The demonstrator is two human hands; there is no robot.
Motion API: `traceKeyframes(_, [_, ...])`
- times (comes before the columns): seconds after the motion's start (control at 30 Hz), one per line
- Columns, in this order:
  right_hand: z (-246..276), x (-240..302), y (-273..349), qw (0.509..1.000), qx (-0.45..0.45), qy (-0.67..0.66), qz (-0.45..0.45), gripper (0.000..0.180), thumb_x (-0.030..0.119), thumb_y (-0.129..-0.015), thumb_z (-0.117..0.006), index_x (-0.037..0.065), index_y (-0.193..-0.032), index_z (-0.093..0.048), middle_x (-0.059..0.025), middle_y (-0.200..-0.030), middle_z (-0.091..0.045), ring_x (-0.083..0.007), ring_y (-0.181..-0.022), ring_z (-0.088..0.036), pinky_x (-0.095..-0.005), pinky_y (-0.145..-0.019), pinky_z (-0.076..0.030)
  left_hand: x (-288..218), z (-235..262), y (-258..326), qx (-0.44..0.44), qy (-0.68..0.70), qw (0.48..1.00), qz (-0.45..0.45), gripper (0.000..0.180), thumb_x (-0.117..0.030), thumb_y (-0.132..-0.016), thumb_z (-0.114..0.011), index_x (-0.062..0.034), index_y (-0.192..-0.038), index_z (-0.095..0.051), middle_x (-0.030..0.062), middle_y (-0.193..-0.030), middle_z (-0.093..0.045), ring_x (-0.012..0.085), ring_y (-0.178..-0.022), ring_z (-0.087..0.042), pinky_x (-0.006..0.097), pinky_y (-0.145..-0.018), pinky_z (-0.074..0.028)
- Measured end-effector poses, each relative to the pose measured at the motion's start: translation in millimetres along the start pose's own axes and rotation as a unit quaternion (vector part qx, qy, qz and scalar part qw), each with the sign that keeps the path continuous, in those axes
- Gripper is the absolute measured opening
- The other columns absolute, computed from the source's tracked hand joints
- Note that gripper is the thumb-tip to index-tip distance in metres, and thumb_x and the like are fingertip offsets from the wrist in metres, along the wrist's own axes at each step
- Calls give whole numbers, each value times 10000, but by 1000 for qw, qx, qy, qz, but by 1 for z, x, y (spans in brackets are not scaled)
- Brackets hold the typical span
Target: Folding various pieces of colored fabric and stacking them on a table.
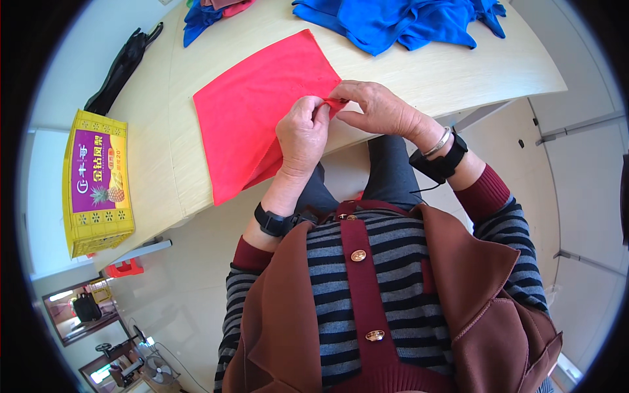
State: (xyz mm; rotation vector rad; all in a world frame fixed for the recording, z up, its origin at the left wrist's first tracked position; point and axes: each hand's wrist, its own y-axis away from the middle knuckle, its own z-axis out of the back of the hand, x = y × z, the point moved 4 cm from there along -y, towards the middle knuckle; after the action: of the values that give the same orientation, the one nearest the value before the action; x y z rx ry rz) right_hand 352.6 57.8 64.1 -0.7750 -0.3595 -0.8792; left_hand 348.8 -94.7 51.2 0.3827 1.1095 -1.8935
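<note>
Both hands, left (pixel 303 134) and right (pixel 379 108), pinch 1 corner of the cloth (pixel 262 108); overhanging the table (pixel 164 150) edge, it could slide off if that grip slips.

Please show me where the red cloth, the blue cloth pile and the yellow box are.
red cloth (pixel 252 111), head view, middle of its flat part.
blue cloth pile (pixel 393 23), head view, centre of the heap.
yellow box (pixel 98 183), head view, its top face.

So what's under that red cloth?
The red cloth lies on the pale wooden table, one part hanging over its edge. Both hands pinch its near corner. Anything beneath it is hidden.
</note>
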Motion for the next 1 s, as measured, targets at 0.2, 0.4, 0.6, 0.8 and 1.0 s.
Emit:
traceKeyframes(0.2, [0, 3, -3, 998, -16, -15, -52, 148, 64, -849, -615, -2, -979, -633, -137, -883, -653, -265, -814, -637, -319, -749, -510, -8, 11, 9, -14, -79, 995, -51, 109, -67, -777, -671, -46, -849, -591, 123, -771, -608, 317, -679, -605, 386, -588, -481])
traceKeyframes(0.4, [8, -12, -5, 989, -44, -100, -102, 89, 36, -878, -607, -20, -947, -612, -66, -847, -636, -136, -812, -607, -258, -764, -485, 24, 70, 64, -13, -243, 967, -76, 151, -88, -760, -688, -59, -887, -613, 94, -809, -593, 284, -733, -593, 387, -641, -472])
traceKeyframes(0.6, [10, -25, -2, 980, -52, -121, -148, 65, 39, -909, -590, -5, -954, -603, -10, -840, -613, -79, -832, -576, -227, -779, -466, 64, 135, 105, -62, -347, 936, -6, 150, -53, -741, -693, -64, -876, -628, 89, -833, -606, 274, -811, -586, 381, -731, -465])
traceKeyframes(0.8, [11, -21, -4, 975, -57, -148, -156, 77, 44, -905, -594, -7, -961, -607, -20, -840, -625, -87, -829, -585, -229, -775, -471, 71, 155, 115, -94, -383, 919, -9, 143, -35, -745, -677, -56, -878, -630, 113, -982, -608, 281, -921, -571, 395, -822, -444])
traceKeyframes(1.0, [14, -22, -4, 977, -61, -132, -158, 101, 54, -890, -612, -16, -963, -612, -44, -835, -640, -105, -813, -598, -246, -760, -483, 57, 157, 94, -73, -400, 912, -56, 129, -29, -758, -655, -38, -877, -606, 140, -1141, -560, 285, -1042, -534, 411, -899, -411])
